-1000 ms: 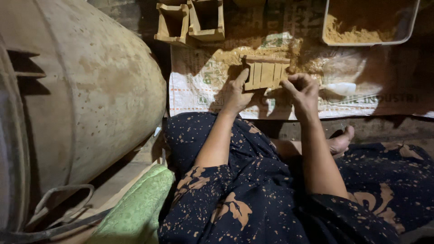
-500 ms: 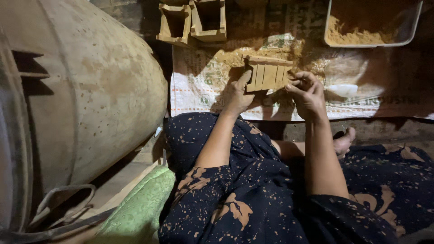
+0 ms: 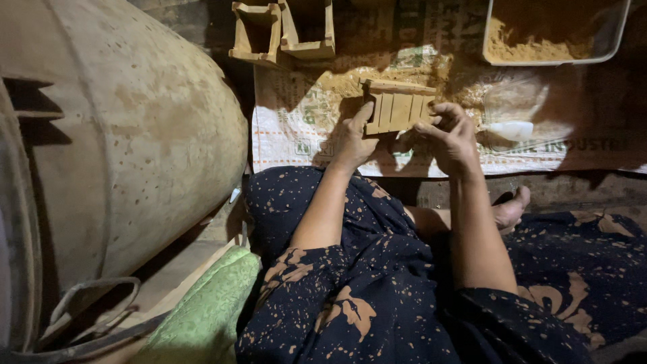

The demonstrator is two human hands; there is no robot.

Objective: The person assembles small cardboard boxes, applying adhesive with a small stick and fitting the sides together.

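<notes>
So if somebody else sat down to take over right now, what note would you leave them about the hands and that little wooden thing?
Left hand: grips the left edge of the slatted wooden mould, thumb up along its side.
Right hand: fingers curled on the mould's right edge.
The mould is tilted up over the woven sack mat, with tan powder spread beneath it.
Two empty wooden moulds sit at the mat's far left. A tray of tan powder is at far right, and a clear plastic bag lies beside the right hand.
Whether the held mould is filled cannot be seen.
</notes>
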